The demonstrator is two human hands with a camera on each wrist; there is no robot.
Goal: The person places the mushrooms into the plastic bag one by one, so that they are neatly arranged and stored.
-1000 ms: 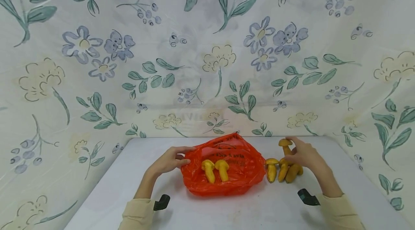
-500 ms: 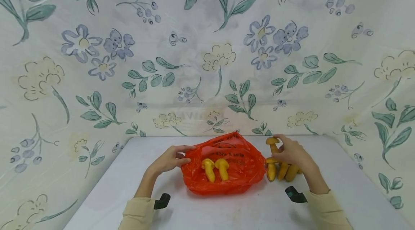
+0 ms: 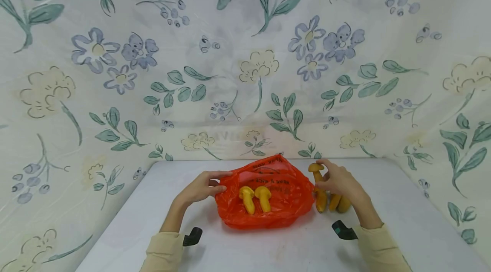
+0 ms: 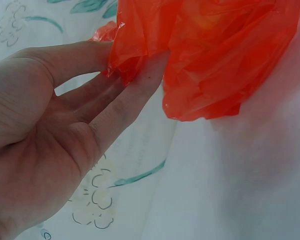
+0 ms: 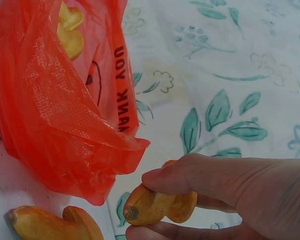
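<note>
An open red plastic bag (image 3: 264, 222) with black print lies on the white table, two yellow mushrooms (image 3: 264, 200) showing inside its mouth. At the bag's left edge my left hand (image 3: 199, 187) pinches the plastic between thumb and fingers; the left wrist view shows the bunched film (image 4: 140, 30) there. My right hand (image 3: 340, 181) holds another yellow mushroom (image 3: 316, 169), cap up, by its stem just beyond the bag's right rim. In the right wrist view the stem's end (image 5: 135, 212) points toward the camera. Several more mushrooms (image 3: 321, 203) lie below that hand, partly hidden by it.
The white table (image 3: 238, 250) runs back to a floral cloth backdrop (image 3: 245, 71). A black wrist device (image 3: 192, 236) juts from the left cuff, and a second black device (image 3: 344, 230) from the right cuff, low over the tabletop.
My right hand has moved left toward the bag, bringing the held mushroom away from above the loose ones. The left hand keeps its place on the bag's edge.
</note>
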